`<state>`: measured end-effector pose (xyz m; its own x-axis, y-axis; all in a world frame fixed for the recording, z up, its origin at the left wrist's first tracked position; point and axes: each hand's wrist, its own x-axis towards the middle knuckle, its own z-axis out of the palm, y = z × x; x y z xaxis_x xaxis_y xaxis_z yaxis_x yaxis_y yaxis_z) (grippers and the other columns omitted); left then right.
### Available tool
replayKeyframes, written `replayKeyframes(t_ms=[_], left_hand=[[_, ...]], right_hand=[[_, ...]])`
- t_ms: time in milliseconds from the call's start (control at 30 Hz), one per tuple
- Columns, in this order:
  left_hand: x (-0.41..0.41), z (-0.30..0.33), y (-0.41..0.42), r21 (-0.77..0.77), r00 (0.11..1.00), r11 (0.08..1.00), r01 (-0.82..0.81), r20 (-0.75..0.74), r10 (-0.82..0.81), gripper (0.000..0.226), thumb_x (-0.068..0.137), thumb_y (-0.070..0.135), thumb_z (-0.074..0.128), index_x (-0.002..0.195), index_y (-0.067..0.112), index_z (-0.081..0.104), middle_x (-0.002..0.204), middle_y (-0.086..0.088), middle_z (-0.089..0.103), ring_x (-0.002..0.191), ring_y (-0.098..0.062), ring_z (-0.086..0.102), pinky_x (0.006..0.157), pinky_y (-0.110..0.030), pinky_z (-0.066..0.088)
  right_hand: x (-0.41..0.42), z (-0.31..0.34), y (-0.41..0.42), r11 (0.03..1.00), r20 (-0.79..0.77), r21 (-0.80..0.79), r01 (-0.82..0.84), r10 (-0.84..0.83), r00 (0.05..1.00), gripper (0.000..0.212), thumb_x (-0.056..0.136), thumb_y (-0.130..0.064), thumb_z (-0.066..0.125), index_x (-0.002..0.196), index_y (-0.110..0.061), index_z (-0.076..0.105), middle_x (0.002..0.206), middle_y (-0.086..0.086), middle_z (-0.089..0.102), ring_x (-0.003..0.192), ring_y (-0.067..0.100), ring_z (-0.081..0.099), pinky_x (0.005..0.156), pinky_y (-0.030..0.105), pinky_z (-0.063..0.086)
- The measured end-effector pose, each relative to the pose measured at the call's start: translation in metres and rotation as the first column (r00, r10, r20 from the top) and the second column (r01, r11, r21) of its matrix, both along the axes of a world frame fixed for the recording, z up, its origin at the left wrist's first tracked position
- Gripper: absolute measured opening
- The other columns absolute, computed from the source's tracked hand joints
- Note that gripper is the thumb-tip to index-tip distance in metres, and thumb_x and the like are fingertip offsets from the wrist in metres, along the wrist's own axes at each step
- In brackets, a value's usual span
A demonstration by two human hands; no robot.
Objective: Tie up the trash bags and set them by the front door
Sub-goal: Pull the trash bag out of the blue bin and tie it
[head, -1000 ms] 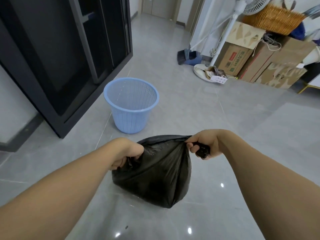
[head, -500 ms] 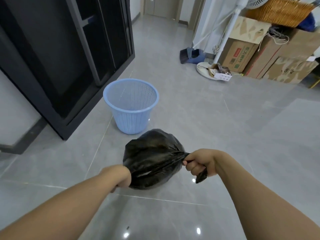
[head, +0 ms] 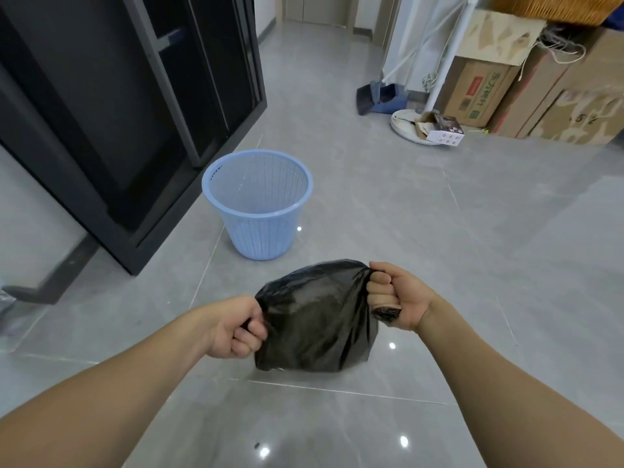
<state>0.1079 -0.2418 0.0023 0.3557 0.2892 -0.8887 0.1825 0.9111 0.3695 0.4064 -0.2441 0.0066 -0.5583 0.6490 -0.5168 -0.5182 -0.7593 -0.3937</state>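
Both fists clenched the black trash bag [head: 314,319]: left hand [head: 236,329], right hand [head: 395,295]; its gathered mouth stayed hidden inside them.

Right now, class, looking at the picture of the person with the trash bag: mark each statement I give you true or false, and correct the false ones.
1. Both hands grip the black trash bag. True: the left hand holds one gathered end, the right hand the other.
2. The blue basket has a liner in it. False: its mesh wall shows bare and nothing is seen inside.
3. The basket stands on the floor beyond the bag. True.
4. The dustpan lies right beside the basket. False: it stands far off, by the cardboard boxes.
5. The bag is already knotted shut. False: no knot shows; the ends are held apart.
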Motion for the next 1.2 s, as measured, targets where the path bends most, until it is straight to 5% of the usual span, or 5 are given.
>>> replayKeyframes(t_ms=[200, 333, 533, 633, 1200], left_hand=[[0.002, 0.027, 0.018, 0.078, 0.939, 0.991, -0.109, 0.336, 0.077, 0.036, 0.083, 0.043, 0.050, 0.062, 0.014, 0.051, 0.058, 0.006, 0.016, 0.043, -0.009, 0.011, 0.042, -0.020, 0.006], [0.027, 0.029, 0.019, 0.432, 0.995, 0.896, 0.099, -0.074, -0.074, 0.038, 0.095, 0.036, 0.043, 0.060, 0.021, 0.041, 0.052, 0.004, 0.028, 0.042, -0.010, 0.022, 0.044, -0.023, 0.011], [0.067, 0.011, -0.028, 0.153, 0.166, -0.326, 0.933, -0.986, 0.012, 0.026, 0.096, 0.013, 0.039, 0.089, 0.013, 0.064, 0.090, -0.007, 0.068, 0.077, -0.028, 0.061, 0.055, -0.030, 0.035], [0.083, 0.003, -0.048, 0.034, 0.045, -0.468, 0.883, -0.999, 0.011, 0.026, 0.088, -0.001, 0.042, 0.093, 0.011, 0.064, 0.093, -0.008, 0.068, 0.081, -0.026, 0.062, 0.053, -0.027, 0.027], [0.072, 0.032, -0.034, 0.193, 0.409, -0.739, 0.645, -0.904, 0.120, 0.015, 0.088, 0.031, 0.051, 0.074, 0.024, 0.053, 0.068, 0.006, 0.055, 0.058, -0.017, 0.053, 0.052, -0.030, 0.037]], right_hand=[[0.002, -0.002, 0.013, 0.925, -0.174, -0.114, 0.361, -0.377, 0.910, 0.040, 0.092, -0.026, 0.045, 0.056, -0.010, 0.053, 0.042, -0.006, 0.023, 0.041, 0.006, 0.012, 0.025, 0.023, 0.023], [0.006, 0.006, 0.016, 0.862, -0.143, -0.144, 0.487, -0.505, 0.851, 0.038, 0.098, -0.028, 0.042, 0.068, -0.012, 0.056, 0.048, -0.005, 0.045, 0.033, 0.009, 0.026, 0.031, 0.017, 0.020], [-0.005, 0.018, 0.018, 0.812, 0.019, -0.042, 0.582, -0.581, 0.813, 0.021, 0.100, -0.020, 0.039, 0.091, -0.012, 0.056, 0.076, 0.000, 0.069, 0.037, 0.007, 0.037, 0.034, 0.016, 0.021], [-0.019, 0.012, 0.017, 0.813, 0.136, 0.017, 0.581, -0.578, 0.805, 0.022, 0.102, -0.018, 0.035, 0.100, -0.010, 0.056, 0.104, 0.007, 0.070, 0.035, 0.008, 0.038, 0.031, 0.017, 0.025], [-0.046, -0.015, -0.022, 0.894, 0.723, 0.405, -0.194, -0.183, 0.666, 0.046, 0.104, -0.021, 0.039, 0.147, -0.029, 0.025, 0.118, 0.002, 0.070, 0.049, -0.003, 0.049, 0.045, 0.010, 0.035]])
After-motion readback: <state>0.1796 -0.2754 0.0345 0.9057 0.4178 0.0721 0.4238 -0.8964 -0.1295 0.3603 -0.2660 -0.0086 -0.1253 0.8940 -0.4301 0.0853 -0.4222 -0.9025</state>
